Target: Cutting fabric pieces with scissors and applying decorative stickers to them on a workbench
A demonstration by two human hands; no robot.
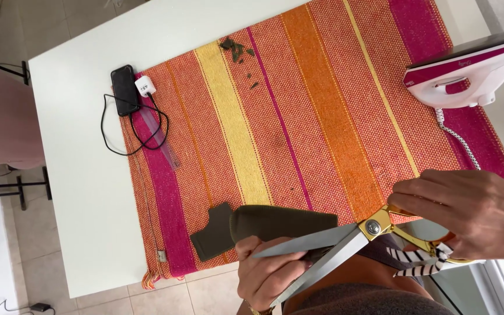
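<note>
Here we pinch the olive fabric piece [284, 224] in our left hand [269, 274], keeping its edge taut between the open blades. Our right hand [468, 213] has its fingers [427, 195] curled around the gold-handled scissors [345, 242] for leverage.

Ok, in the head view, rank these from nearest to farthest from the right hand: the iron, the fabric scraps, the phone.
From the right hand:
1. Iron, directly beyond it at the mat's right edge.
2. Fabric scraps, on the yellow stripe at the far edge.
3. Phone, off the mat's far left corner.
</note>
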